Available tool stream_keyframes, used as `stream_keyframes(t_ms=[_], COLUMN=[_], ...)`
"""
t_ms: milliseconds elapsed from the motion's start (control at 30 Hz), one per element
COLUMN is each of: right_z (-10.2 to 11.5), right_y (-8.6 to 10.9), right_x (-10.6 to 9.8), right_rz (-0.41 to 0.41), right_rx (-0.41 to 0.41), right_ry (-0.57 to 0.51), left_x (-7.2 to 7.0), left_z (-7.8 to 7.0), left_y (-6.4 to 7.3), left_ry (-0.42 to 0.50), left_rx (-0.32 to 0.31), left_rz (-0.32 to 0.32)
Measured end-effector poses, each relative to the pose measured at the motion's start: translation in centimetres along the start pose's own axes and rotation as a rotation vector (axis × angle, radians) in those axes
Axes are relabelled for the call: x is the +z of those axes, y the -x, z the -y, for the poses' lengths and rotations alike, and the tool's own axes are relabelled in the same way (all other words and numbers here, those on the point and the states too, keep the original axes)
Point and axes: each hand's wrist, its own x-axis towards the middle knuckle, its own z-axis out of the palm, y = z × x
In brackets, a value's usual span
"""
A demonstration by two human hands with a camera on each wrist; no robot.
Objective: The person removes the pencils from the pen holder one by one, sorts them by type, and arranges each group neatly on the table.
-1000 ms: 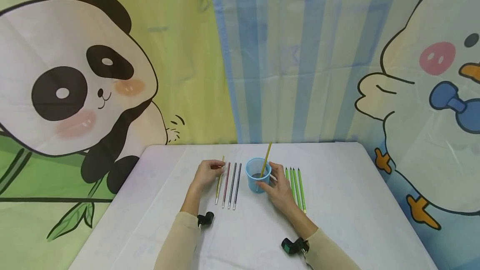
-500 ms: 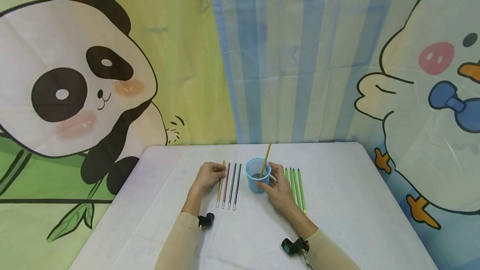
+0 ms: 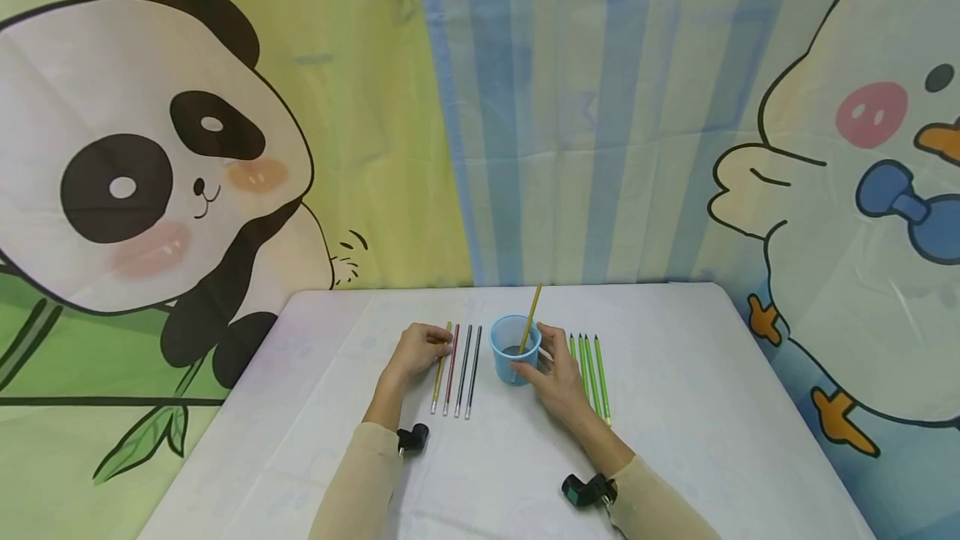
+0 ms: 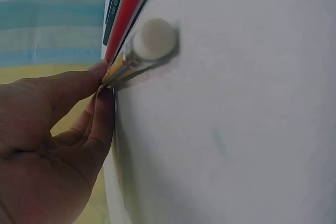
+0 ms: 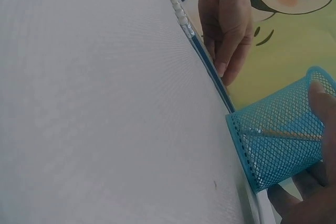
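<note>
My left hand [image 3: 415, 350] pinches a yellow pencil [image 3: 437, 388] between thumb and fingertips, at the left end of a row of pencils. Its white eraser [image 4: 155, 39] points toward the left wrist camera, close over the white tabletop. Just right of it lie a red pencil [image 3: 449, 386] and two dark pencils [image 3: 475, 373], roughly parallel, eraser ends toward me. My right hand [image 3: 558, 373] holds a light blue mesh pen cup [image 5: 283, 150] by its right side, thumb at the front. The cup stands upright, and another yellow pencil [image 3: 532, 315] leans inside it.
Several green pencils [image 3: 602, 377] lie side by side right of the cup, partly behind my right hand, tips pointing away. The white table [image 3: 675, 407] ends at a printed curtain [image 3: 555, 190] with a panda and a white bird.
My left hand has shifted slightly right with the yellow pencil, which has slid a little toward me and nearer the red one. My right hand and the cup stay put.
</note>
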Motion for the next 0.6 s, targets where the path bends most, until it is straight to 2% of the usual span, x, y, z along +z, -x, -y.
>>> stream_keyframes(t_ms=[600], right_z=[0.03], right_y=[-0.02], right_x=[-0.05], right_rz=[0.011], right_rx=[-0.019], right_ry=[0.003], left_x=[0.04], left_z=[-0.28], left_y=[-0.07], left_ry=[-0.027], left_rx=[-0.006], left_rz=[-0.013])
